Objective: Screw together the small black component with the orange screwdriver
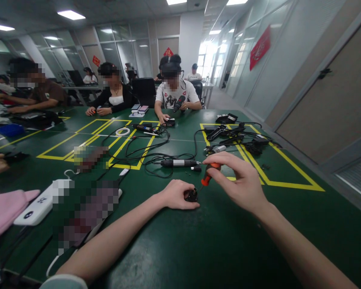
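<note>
Work looked mid-way, prob. not finished: the small black part (192,196) sat on the counter (198,249) w/ the orange-handled screwdriver (208,178) slanting down to it; whether the tip actually sat in it was too small to tell. Left hand (176,194) fingers (185,188) curled round the part, pinning it at the fingertips, half hidden. Right hand (243,184) fingers (225,160) pinched the screwdriver's handle, just above and right of the part. A black-silver power driver (177,163) lay beyond both sets of fingers, apart.

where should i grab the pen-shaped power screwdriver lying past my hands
Take the power screwdriver by its silver barrel, from above: it lies flat and crosswise on the green table, with cables crowding its left end.
</note>
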Motion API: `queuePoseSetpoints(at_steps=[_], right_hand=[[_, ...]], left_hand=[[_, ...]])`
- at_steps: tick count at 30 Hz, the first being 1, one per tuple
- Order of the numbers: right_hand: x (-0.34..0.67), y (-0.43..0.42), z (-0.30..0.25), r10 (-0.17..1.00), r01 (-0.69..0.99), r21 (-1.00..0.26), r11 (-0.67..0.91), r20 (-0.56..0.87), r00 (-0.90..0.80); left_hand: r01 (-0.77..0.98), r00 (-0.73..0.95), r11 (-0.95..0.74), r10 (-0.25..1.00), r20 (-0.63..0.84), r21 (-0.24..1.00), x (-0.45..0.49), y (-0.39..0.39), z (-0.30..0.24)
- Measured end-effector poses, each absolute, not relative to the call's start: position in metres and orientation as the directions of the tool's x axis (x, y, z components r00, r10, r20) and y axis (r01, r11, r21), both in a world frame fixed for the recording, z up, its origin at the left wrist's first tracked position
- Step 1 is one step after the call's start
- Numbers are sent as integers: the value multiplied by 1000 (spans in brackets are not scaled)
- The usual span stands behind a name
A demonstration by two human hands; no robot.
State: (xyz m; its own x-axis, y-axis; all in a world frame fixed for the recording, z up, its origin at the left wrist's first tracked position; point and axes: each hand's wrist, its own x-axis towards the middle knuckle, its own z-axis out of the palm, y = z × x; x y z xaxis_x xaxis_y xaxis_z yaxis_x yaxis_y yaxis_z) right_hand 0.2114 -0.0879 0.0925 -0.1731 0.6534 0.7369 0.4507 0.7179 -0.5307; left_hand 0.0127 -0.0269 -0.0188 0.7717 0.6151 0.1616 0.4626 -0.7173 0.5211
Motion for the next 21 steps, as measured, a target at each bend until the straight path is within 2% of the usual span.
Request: queuePoseSetpoints(at_steps=[6, 10, 16, 21], right_hand=[[212, -93, 94, 674, 399, -562, 724, 701, -235], [213, -95, 91, 699, 357, -606, 711, 667, -258], [209, -95, 97, 636, 406, -517, 754, 730, -250], [211, -99, 100, 680, 449, -527, 722, 662, -316]], left_hand=[[424, 796, -725, 584, 159, 542, 13, -30, -19], [399, 818, -765, 547, 181, 506, 14, -34, -19], [374, 837, -829, 495, 233, 417, 12, -37, -21], [373, 850, -846, 476, 226, 380, 11, -37, -21]])
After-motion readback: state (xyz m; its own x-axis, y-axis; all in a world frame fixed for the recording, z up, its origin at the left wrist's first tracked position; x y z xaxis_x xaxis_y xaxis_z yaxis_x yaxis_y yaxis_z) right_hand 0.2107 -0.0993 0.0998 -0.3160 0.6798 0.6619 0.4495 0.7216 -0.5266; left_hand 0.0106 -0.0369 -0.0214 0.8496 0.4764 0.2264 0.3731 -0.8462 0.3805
